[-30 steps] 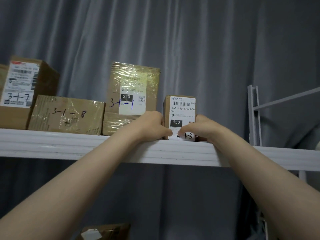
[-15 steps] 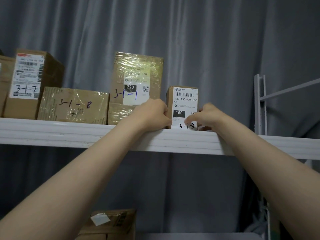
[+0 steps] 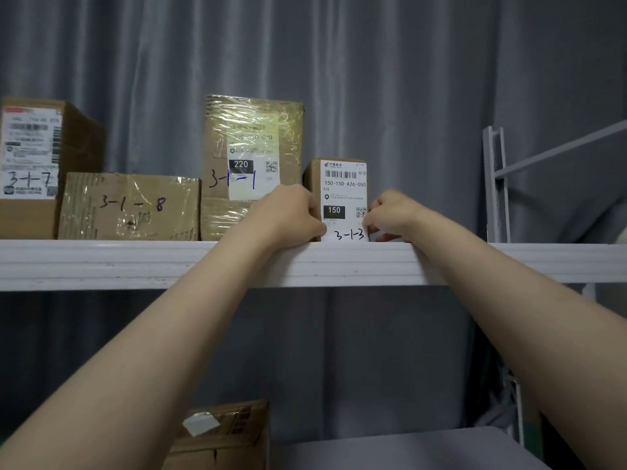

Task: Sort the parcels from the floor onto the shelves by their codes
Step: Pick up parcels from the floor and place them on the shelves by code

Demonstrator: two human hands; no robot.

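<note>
Still clasped, parcel (image 3: 343,184), hands (image 3: 288,212) unmoved on shelf (image 3: 101,262)

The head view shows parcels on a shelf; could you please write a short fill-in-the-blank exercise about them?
The left hand and right hand grip the small parcel coded ____.
The tall taped parcel beside it is coded ____.
The flat parcel left of that is coded ____.
Missing words: 3-1-3; 3-1-1; 3-1-8.

Lighting: dim, cool, even. Glare: sheen on the plastic-wrapped parcel (image 3: 252,130). Shadow: dark beneath the shelf (image 3: 101,262). Focus: leftmost label (image 3: 29,154) soft; frame edges slightly bowed.
</note>
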